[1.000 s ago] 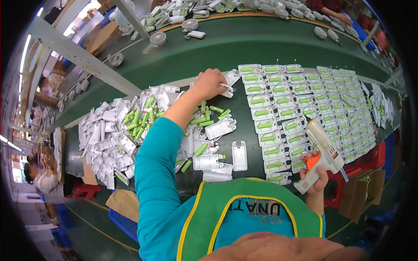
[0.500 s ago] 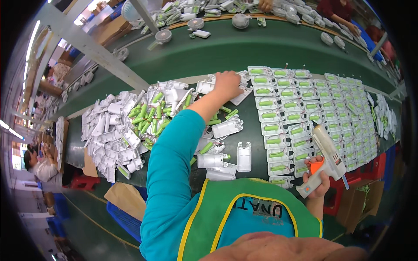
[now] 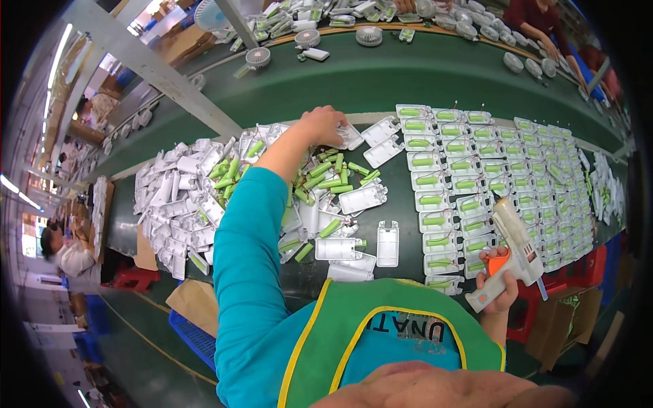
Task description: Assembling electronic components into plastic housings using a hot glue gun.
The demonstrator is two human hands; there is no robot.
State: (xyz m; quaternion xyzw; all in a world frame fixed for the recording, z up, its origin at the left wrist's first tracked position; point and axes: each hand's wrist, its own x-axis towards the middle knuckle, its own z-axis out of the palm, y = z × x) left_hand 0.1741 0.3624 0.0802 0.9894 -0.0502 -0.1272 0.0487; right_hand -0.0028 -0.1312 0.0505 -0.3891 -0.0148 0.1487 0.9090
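Observation:
My left hand (image 3: 322, 127) reaches to the far side of the bench, its fingers closed on the edge of a white plastic half-shell (image 3: 351, 137); the fingertips are partly hidden. Just right of it lie two more white shells (image 3: 383, 151), open side up. Under and beside my left forearm is a heap of green battery cells (image 3: 329, 178) with thin wires. In my right hand (image 3: 502, 292) is a pale hot glue gun (image 3: 517, 238) with an orange trigger, its nozzle pointing away over rows of shells (image 3: 426, 182) fitted with green cells.
Loose white shells (image 3: 173, 204) form a big pile at the left. One shell (image 3: 388, 245) lies alone near the front edge. Beyond the bench runs a green belt (image 3: 320, 85) carrying small fan heads (image 3: 369, 36). A slanted metal post (image 3: 163, 78) stands at the left. Co-workers sit beyond.
My left hand has moved left from the shells at the back, and two of them now lie uncovered there. My right hand still holds the glue gun in about the same place.

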